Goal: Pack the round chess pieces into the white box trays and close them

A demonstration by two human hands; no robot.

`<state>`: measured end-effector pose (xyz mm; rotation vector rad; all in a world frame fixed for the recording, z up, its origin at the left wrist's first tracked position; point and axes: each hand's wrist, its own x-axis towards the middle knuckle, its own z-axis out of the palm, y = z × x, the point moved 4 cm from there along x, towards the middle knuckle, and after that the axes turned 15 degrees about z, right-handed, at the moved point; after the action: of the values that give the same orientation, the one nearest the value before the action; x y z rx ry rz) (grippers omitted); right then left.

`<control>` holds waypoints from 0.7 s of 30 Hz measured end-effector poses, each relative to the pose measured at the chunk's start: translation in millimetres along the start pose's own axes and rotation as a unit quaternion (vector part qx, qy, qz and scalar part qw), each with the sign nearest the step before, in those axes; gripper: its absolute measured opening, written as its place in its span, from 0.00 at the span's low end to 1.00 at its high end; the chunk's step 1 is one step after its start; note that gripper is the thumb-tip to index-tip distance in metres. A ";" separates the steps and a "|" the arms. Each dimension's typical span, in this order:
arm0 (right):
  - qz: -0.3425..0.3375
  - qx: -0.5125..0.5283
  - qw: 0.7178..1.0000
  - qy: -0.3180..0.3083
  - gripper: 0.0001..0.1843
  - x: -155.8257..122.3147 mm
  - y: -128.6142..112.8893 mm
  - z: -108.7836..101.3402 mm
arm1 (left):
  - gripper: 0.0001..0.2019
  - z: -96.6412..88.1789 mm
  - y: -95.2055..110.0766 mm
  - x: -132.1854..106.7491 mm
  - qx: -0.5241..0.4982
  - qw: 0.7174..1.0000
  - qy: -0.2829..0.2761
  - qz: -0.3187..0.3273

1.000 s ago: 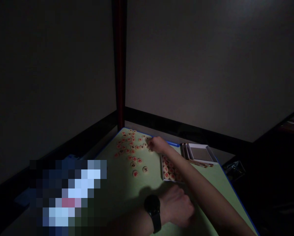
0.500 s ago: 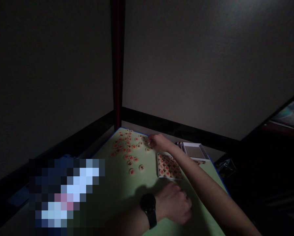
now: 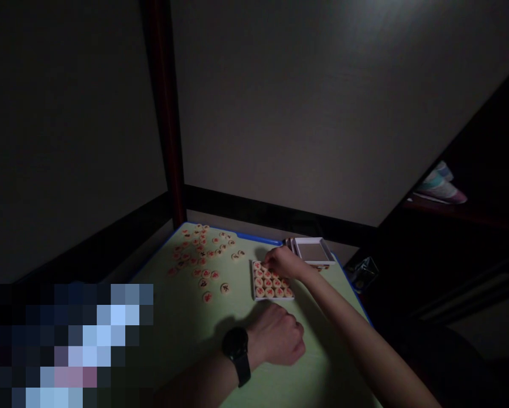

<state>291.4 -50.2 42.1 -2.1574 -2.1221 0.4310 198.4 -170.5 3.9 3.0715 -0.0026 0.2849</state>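
Several round cream game pieces with red or dark marks (image 3: 201, 255) lie scattered on a pale green table (image 3: 186, 323) with a blue edge. A small white tray (image 3: 254, 283) holds rows of such pieces. My right hand (image 3: 280, 262) reaches over the tray's far end, fingers pinched on a piece. My left hand (image 3: 280, 340), with a black watch on the wrist, rests on the table as a closed fist just in front of the tray.
An empty white box lid (image 3: 314, 250) lies at the table's far right corner. A dark red post (image 3: 165, 113) rises behind the far left corner, with grey walls around. Shelves with folded cloth (image 3: 441, 184) are at the right. The lower left is blurred out.
My right hand has drawn back from the scattered pieces to the far end of the tray. The view has swung to the right. The left fist stays where it was.
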 end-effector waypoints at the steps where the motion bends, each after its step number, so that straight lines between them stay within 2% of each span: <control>1: 0.000 0.010 1.000 -0.001 0.11 1.5 1.0 0.4 | 0.14 -0.8 -0.1 -0.2 0.000 1.000 0.003 0.000; 7: 0.009 0.057 0.998 -0.013 0.10 0.7 6.5 1.2 | 0.14 -1.9 -1.4 -0.5 0.005 1.000 0.010 -0.012; 11: 0.011 0.026 1.000 0.000 0.13 2.1 5.4 -0.8 | 0.14 -2.4 -1.4 -0.4 -0.003 1.000 0.001 -0.013; 17: 0.019 -0.020 1.000 0.006 0.16 9.2 2.7 -20.7 | 0.14 -4.3 -1.0 -0.7 -0.006 1.000 0.004 -0.013; 21: -0.012 -0.022 0.999 0.022 0.16 20.0 -17.1 -32.1 | 0.16 -2.9 -1.0 0.5 -0.001 1.000 -0.013 -0.021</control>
<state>283.1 -25.5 74.4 -2.1407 -2.1521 0.3341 198.3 -169.3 6.8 3.0695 0.0602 0.2424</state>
